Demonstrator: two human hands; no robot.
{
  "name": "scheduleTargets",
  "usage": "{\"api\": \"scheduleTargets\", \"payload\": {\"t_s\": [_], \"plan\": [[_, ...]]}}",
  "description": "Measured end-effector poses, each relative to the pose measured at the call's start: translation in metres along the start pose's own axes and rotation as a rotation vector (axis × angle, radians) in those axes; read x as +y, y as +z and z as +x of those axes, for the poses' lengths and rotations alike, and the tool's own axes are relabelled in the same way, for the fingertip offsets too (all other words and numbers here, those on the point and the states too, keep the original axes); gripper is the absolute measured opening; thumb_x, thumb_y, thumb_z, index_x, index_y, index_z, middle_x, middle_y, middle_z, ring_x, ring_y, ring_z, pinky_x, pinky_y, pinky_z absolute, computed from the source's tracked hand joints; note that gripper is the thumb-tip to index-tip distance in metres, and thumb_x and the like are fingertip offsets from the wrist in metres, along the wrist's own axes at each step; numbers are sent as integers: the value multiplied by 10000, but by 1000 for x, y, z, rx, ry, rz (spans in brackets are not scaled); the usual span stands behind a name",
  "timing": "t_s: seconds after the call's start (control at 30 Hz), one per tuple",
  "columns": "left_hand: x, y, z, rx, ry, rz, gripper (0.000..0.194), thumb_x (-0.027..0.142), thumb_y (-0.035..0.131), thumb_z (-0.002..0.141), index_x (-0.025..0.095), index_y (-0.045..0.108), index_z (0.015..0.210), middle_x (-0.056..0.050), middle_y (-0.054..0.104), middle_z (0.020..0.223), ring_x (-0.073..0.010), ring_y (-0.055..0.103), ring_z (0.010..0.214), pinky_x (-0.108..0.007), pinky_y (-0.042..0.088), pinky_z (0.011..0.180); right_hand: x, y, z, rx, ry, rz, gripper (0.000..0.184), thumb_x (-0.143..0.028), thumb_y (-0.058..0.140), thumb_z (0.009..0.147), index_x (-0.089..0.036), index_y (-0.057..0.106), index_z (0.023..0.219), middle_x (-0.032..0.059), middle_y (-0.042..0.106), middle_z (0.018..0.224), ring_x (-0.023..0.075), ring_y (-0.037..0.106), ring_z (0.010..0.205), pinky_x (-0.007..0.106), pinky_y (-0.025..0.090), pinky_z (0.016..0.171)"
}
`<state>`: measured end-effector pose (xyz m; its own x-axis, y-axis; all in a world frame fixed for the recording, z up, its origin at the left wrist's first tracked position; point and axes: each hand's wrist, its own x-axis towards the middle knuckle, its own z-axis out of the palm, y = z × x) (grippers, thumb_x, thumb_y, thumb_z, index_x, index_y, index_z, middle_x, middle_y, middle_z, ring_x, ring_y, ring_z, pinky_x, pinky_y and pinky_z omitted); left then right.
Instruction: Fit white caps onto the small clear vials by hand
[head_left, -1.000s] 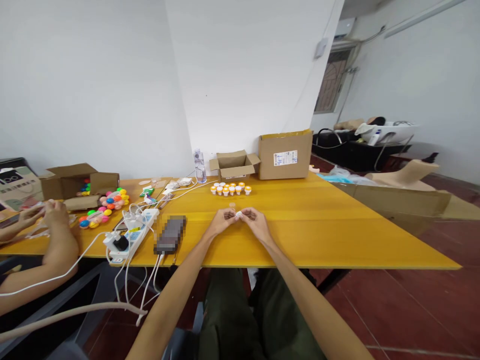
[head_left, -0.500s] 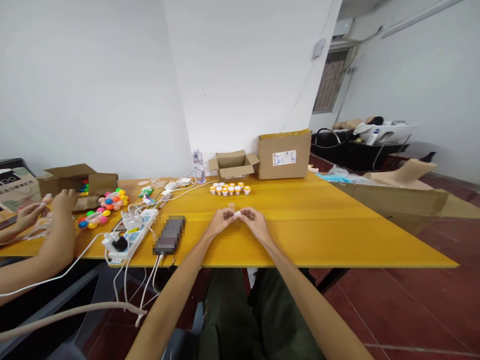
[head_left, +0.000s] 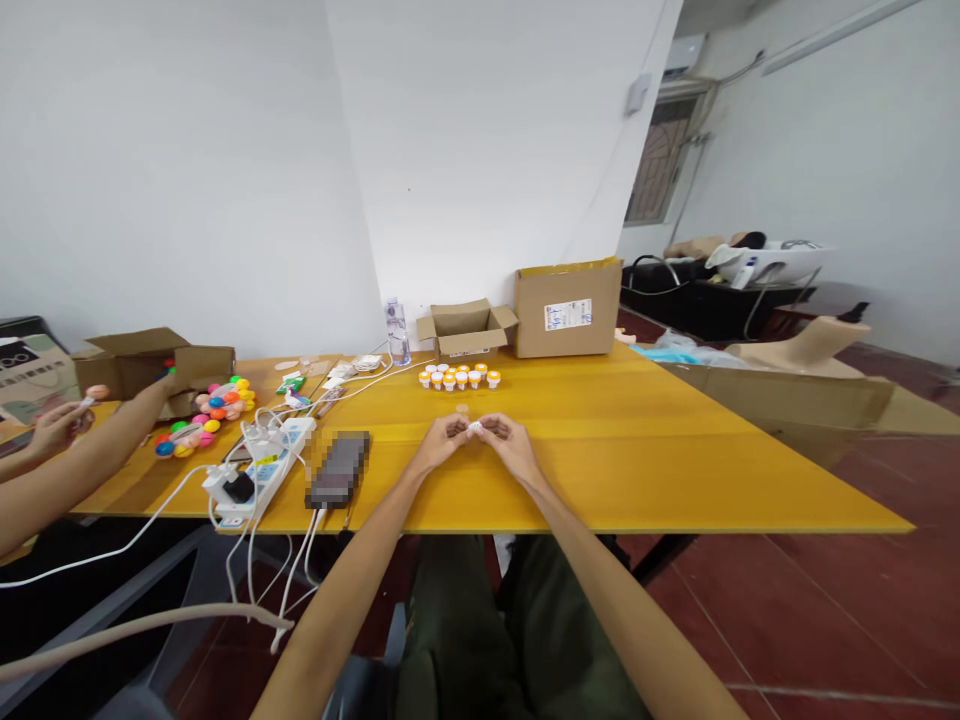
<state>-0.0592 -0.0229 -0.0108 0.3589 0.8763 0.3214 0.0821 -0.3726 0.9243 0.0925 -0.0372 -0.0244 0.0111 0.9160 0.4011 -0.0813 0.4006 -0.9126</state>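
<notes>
In the head view, the fingers of my left hand [head_left: 441,442] and right hand [head_left: 510,444] are pinching a small white piece [head_left: 475,428] — it's sitting between them, nearer me than the open box [head_left: 469,345], neither hand lying closer — its long axis is escaping me.

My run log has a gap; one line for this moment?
left hand: pinching small white piece | right hand: pinching same | beyond: white-and-orange pieces, open box

We see a dark phone [head_left: 339,470] beside a white power strip [head_left: 274,465]; near the wall stand a clear bottle [head_left: 398,335] and, farther right, a large labelled carton [head_left: 566,312].
</notes>
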Motion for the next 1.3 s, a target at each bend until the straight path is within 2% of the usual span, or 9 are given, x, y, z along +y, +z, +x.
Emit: {"api": "scheduleTargets", "payload": {"t_s": [0.63,1.3], "plan": [[3,2,-1,-9,14,51,353,503,706,679,161,622,701,-15,630,701,-142,562,690,-261,446,695,-3,0,-1,-20,-18,-19,287,-492,706,637,-221,643,710,39,706,733,206,651,712,334,531,696],[2,1,-1,-11,15,48,334,487,689,701,156,648,684,-12,613,650,-133,533,632,-254,426,635,-3,-2,0,-20,-1,-10,258,-456,713,629,-222,653,719,41,706,734,213,654,722,339,530,705]]}}
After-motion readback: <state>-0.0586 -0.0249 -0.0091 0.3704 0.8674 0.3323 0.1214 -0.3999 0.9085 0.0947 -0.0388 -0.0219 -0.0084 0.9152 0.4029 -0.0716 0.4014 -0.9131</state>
